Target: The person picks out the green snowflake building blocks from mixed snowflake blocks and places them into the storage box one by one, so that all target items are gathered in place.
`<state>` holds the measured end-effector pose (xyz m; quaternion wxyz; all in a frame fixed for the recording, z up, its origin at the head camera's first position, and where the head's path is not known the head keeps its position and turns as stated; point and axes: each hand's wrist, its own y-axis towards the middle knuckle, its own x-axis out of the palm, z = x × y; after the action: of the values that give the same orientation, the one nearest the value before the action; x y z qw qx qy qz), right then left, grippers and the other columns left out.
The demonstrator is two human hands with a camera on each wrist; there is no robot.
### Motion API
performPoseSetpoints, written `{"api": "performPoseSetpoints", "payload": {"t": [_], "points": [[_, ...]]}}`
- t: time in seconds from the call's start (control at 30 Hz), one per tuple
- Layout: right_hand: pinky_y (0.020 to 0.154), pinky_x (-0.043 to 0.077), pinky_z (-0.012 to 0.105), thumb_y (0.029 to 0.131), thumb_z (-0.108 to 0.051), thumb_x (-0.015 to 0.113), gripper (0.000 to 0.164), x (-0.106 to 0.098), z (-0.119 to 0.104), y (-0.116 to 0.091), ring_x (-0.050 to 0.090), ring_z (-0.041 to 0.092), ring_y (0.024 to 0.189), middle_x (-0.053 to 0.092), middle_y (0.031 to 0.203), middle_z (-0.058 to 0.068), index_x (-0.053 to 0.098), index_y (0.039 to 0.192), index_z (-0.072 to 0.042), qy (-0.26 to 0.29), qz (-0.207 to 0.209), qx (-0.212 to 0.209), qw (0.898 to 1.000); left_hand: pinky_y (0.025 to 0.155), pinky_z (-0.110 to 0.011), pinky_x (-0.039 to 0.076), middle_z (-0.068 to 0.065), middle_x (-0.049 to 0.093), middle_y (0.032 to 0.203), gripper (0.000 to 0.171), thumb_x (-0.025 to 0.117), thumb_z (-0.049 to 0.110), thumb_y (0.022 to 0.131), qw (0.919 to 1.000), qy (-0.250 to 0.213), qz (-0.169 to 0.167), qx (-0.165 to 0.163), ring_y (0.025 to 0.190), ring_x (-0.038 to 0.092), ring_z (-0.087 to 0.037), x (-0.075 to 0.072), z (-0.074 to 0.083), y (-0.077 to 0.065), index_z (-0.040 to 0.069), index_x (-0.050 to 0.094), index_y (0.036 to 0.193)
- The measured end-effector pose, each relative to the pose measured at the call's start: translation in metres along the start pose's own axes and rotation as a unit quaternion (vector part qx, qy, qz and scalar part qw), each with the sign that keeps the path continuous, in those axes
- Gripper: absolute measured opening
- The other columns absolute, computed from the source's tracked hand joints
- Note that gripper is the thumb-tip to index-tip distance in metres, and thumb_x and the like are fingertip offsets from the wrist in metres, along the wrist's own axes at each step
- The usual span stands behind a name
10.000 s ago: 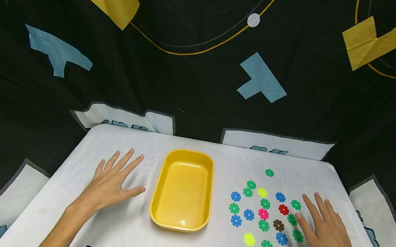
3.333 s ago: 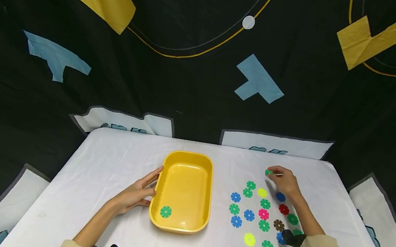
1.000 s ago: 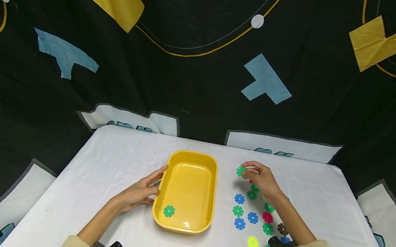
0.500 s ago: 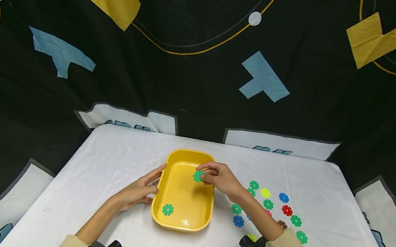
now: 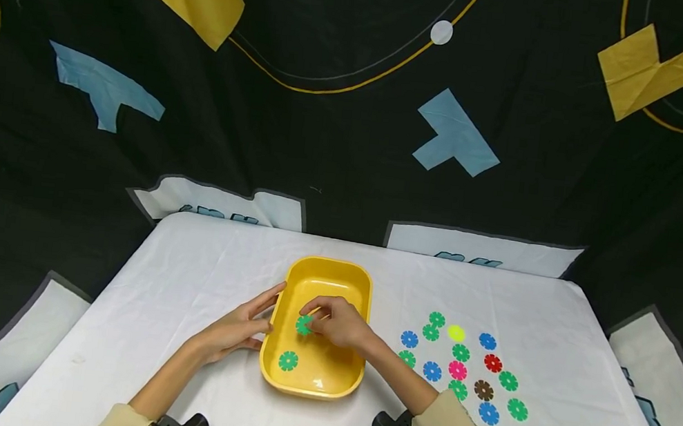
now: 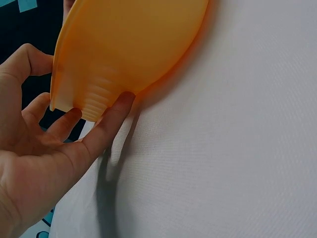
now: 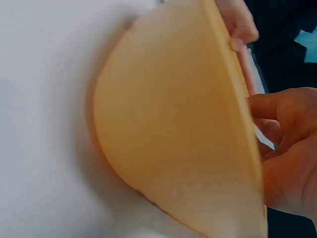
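left hand (image 5: 233,333): fingers spread against yellow tray's (image 5: 337,373) left side, apparently bracing it | tray: green notched disc (image 5: 288,361) lying inside | right hand (image 5: 335,320): pinches another green disc (image 5: 302,325) by one edge over tray, likely for control | right: multicoloured discs (image 5: 458,371) spread on white tablecloth (image 5: 554,332)

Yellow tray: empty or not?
Not empty: in the head view, one green disc lies in the yellow tray; the right hand pinches a second disc over it.
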<state>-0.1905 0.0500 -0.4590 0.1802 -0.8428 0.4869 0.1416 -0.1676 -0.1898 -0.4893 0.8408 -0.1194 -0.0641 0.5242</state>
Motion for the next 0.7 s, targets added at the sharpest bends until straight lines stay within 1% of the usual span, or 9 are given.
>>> {"api": "performPoseSetpoints", "payload": {"t": [0.1, 0.2, 0.43, 0.5, 0.57, 0.7], "points": [[0.058, 0.044, 0.023, 0.088, 0.004, 0.064, 0.02, 0.009, 0.002, 0.002, 0.053, 0.015, 0.067, 0.061, 0.08, 0.001, 0.074, 0.098, -0.011, -0.046, 0.0, 0.007, 0.999, 0.084, -0.044, 0.056, -0.014, 0.009, 0.165, 0.083, 0.056, 0.006, 0.091, 1.0, -0.001, 0.0, 0.0, 0.118, 0.058, -0.033, -0.001, 0.001, 0.0, 0.031, 0.018, 0.161], [0.056, 0.042, 0.021, 0.088, 0.005, 0.063, 0.021, 0.016, 0.004, 0.004, 0.051, 0.013, 0.065, 0.06, 0.077, 0.0, 0.074, 0.096, -0.011, -0.072, -0.001, 0.012, 0.997, 0.083, -0.044, 0.056, -0.013, 0.01, 0.165, 0.083, 0.055, 0.006, 0.091, 1.0, 0.0, 0.001, -0.004, 0.117, 0.058, -0.031, -0.001, 0.002, 0.0, 0.032, 0.019, 0.161], [0.054, 0.04, 0.02, 0.087, 0.005, 0.064, 0.017, 0.025, 0.007, 0.006, 0.05, 0.012, 0.061, 0.061, 0.072, 0.001, 0.073, 0.095, -0.007, -0.101, -0.004, 0.022, 0.995, 0.083, -0.044, 0.056, -0.013, 0.009, 0.166, 0.083, 0.055, 0.005, 0.091, 1.0, 0.001, 0.004, -0.006, 0.118, 0.057, -0.032, 0.0, 0.001, 0.0, 0.033, 0.019, 0.161], [0.054, 0.04, 0.021, 0.087, 0.005, 0.066, 0.015, 0.027, 0.008, 0.007, 0.05, 0.012, 0.061, 0.062, 0.072, 0.002, 0.073, 0.095, -0.007, -0.105, -0.005, 0.023, 0.994, 0.084, -0.044, 0.056, -0.011, 0.009, 0.166, 0.083, 0.056, 0.005, 0.091, 1.0, 0.002, 0.005, -0.008, 0.119, 0.057, -0.032, 0.0, 0.001, 0.0, 0.034, 0.02, 0.16], [0.054, 0.04, 0.02, 0.087, 0.004, 0.067, 0.014, 0.028, 0.008, 0.008, 0.05, 0.011, 0.061, 0.061, 0.072, 0.001, 0.073, 0.095, -0.007, -0.106, -0.004, 0.021, 0.994, 0.084, -0.044, 0.056, -0.013, 0.008, 0.166, 0.083, 0.056, 0.005, 0.091, 1.0, 0.002, 0.003, -0.004, 0.12, 0.056, -0.033, 0.0, 0.0, 0.0, 0.033, 0.019, 0.161], [0.054, 0.039, 0.019, 0.088, 0.002, 0.068, 0.013, 0.031, 0.01, 0.009, 0.048, 0.01, 0.06, 0.058, 0.069, -0.002, 0.073, 0.095, -0.008, -0.112, -0.008, 0.02, 0.993, 0.084, -0.044, 0.056, -0.014, 0.008, 0.166, 0.083, 0.056, 0.006, 0.091, 1.0, -0.001, -0.001, -0.001, 0.118, 0.057, -0.033, 0.0, 0.0, -0.001, 0.032, 0.018, 0.161]]}}
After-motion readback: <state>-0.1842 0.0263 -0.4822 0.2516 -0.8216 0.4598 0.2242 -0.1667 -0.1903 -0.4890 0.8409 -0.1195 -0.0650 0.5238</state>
